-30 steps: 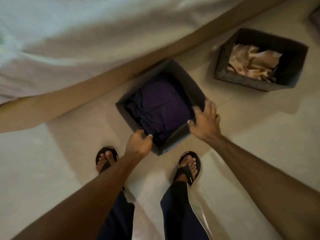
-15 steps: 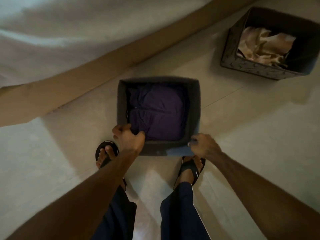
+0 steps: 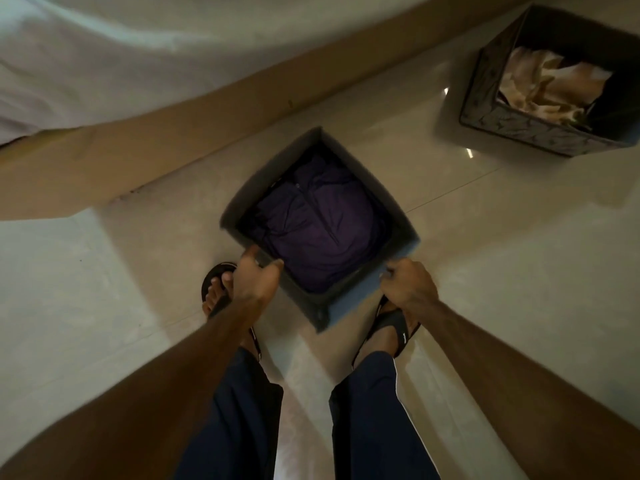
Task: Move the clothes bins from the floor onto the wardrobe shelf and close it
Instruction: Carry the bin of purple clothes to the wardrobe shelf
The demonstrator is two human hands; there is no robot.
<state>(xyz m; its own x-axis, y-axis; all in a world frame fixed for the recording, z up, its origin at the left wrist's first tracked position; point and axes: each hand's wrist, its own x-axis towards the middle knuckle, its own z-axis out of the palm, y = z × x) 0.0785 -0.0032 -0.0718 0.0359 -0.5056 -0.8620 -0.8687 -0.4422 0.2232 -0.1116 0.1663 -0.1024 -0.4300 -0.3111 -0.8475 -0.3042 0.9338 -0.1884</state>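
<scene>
A dark grey fabric bin (image 3: 349, 299) holding folded purple clothes (image 3: 318, 226) is just in front of my feet, turned corner-on toward me. My left hand (image 3: 254, 278) grips its near left rim, thumb inside. My right hand (image 3: 407, 282) is closed on the near right rim. A second dark patterned bin (image 3: 530, 128) with beige clothes (image 3: 550, 84) stands on the floor at the upper right, apart from both hands. No wardrobe is in view.
A bed with a pale sheet (image 3: 173, 46) and a tan wooden side (image 3: 207, 126) runs across the top left. Pale glossy floor tiles (image 3: 485, 254) surround the bins. My feet in black sandals (image 3: 398, 323) stand right behind the near bin.
The near bin has rotated from square-on to corner-on and looks closer to me. Both hands stay on its rim, and the view has shifted slightly.
</scene>
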